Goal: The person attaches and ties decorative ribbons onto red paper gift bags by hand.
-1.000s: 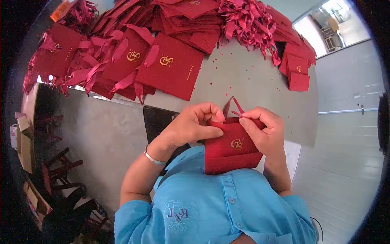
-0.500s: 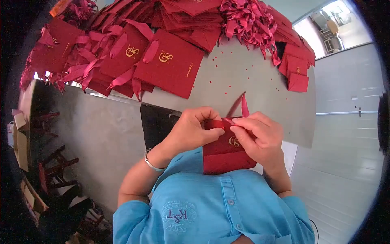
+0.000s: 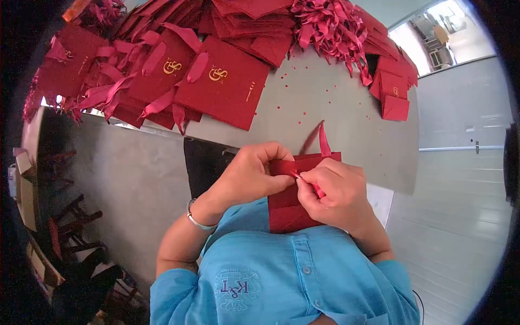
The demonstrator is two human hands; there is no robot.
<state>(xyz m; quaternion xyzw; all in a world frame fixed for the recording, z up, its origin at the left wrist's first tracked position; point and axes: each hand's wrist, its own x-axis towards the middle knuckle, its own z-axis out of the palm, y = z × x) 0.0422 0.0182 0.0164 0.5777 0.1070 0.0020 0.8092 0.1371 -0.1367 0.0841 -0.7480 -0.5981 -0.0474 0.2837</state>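
A dark red paper gift bag [image 3: 287, 212] rests upright against my front at the table's edge. My left hand [image 3: 253, 172] is closed on its upper left edge, thumb in front and fingers curled over. My right hand [image 3: 340, 188] pinches a pink ribbon end close to the left thumb, at the bag's upper front; a bit of ribbon shows below the right fingers. Behind the bag's top rim, a pink ribbon [image 3: 324, 140] stands up in a point. The right hand covers the bag's gold print, and the exact spot where the ribbon meets the bag is hidden.
Finished-looking red bags with ribbon handles [image 3: 216, 81] lie at the table's left. Beyond them are stacked bags [image 3: 249, 27] and a heap of pink ribbons [image 3: 333, 32]. More bags [image 3: 395, 97] sit at the right. Small red dots are scattered over the grey table [image 3: 357, 135].
My right hand has moved slightly left and down and turned, with its fingers more curled. The ribbon strip between the hands is now mostly hidden. My left hand keeps its grip on the bag.
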